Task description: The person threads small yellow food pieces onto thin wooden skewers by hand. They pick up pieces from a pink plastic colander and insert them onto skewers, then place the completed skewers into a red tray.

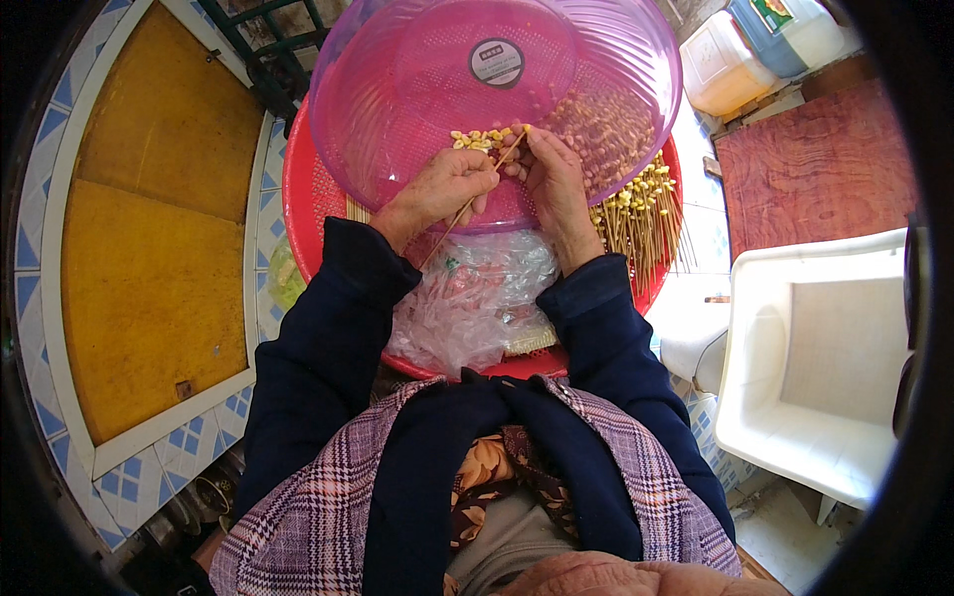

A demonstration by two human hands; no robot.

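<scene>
My left hand (443, 182) grips a thin wooden stick (460, 212) that slants up to the right. At its upper end, the fingertips of my right hand (559, 179) pinch a yellow corn kernel (527, 129); how far the tip goes into it is hard to see. Both hands are over a translucent purple plastic basin (358, 97), where loose corn kernels (477, 139) lie beside my fingers. Beneath the basin is a red plastic basket (298, 179). A bundle of sticks with yellow tips (645, 223) lies at its right side, partly seen through the basin wall.
Crumpled clear plastic bags (477, 298) lie at the basket's near side. To the right are a white plastic tub (753, 417), a reddish wooden board (812, 156) and plastic jugs (727, 63). A yellow panel (156, 261) in a white frame stands on the left.
</scene>
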